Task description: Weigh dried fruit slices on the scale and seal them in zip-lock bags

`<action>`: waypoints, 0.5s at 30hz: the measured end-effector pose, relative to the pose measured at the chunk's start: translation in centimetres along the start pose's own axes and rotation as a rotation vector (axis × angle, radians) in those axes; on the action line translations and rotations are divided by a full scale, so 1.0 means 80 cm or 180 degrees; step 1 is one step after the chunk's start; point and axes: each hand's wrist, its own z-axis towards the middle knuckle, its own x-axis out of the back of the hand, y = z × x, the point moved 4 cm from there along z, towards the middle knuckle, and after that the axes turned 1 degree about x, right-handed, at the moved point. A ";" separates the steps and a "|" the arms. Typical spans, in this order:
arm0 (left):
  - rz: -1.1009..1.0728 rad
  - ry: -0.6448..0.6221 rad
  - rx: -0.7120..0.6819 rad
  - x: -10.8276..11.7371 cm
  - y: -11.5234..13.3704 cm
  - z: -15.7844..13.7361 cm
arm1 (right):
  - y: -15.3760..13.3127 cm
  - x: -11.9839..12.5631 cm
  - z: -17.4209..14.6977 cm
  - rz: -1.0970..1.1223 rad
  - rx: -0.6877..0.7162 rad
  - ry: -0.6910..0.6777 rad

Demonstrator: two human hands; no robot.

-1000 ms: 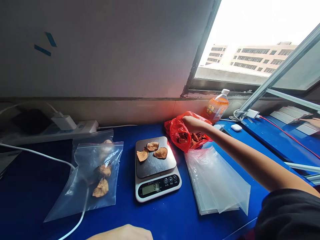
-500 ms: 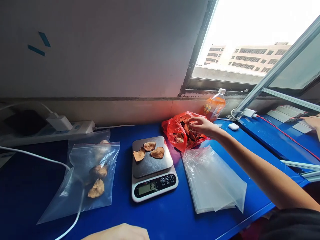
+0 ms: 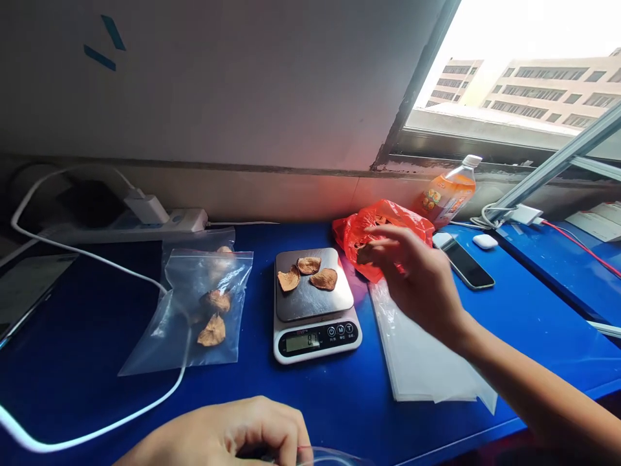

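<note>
Three dried brown slices (image 3: 309,265), leathery, curled and rough-edged, lie on the brushed metal plate of a white kitchen scale (image 3: 315,305), whose glossy black front strip has round buttons and a small grey display. The scale stands on a smooth blue bench (image 3: 310,395).

The two hands are well apart. The right hand (image 3: 427,278) hangs in front of a crinkled, shiny red plastic bag (image 3: 388,213), fingers bent and thumb beneath; a dark brown patch shows at the fingertips, but whether they grip a piece cannot be told. Below that hand lies a flat stack of milky plastic sheets (image 3: 422,369).

The left hand (image 3: 228,433), at the lower edge, has its fingers curled tight on thin, clear plastic (image 3: 334,455), mostly out of view. Left of the scale, a soft, see-through zip bag (image 3: 165,346) holds wrinkled brown pieces (image 3: 212,331), with a smooth white cable (image 3: 121,424) looping beside it.
</note>
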 end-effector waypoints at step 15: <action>0.0676 0.0869 -0.0298 0.027 -0.004 -0.024 | -0.067 -0.056 -0.058 -0.0155 0.1426 -0.0772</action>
